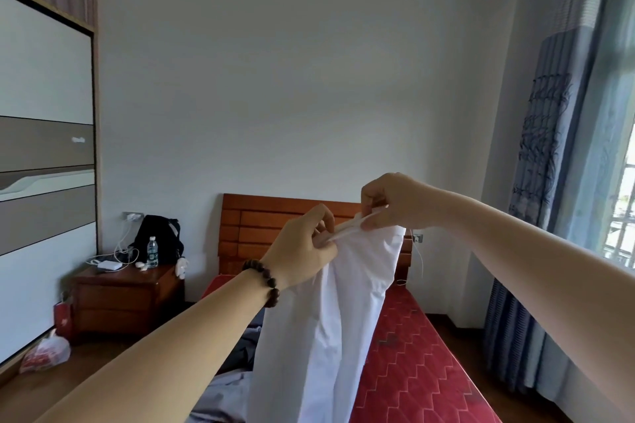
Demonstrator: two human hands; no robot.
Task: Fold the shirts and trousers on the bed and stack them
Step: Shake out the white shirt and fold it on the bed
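Above the bed [412, 364], white trousers [330, 326] hang from both hands, thin smooth cloth creased lengthwise, the top edge bunched into a narrow band. Left hand [302, 251], wearing a dark wooden bead bracelet [264, 280], pinches that edge with curled fingers; right hand [391, 203] pinches it higher, thumb and fingers clamped on the cloth. A red mattress with a stitched zigzag pattern lies below, grey clothes [226, 388] crumpled at its left. Beside the slatted wooden headboard [261, 227] stands a nightstand [123, 299] carrying a plastic bottle [152, 252], its label unreadable.
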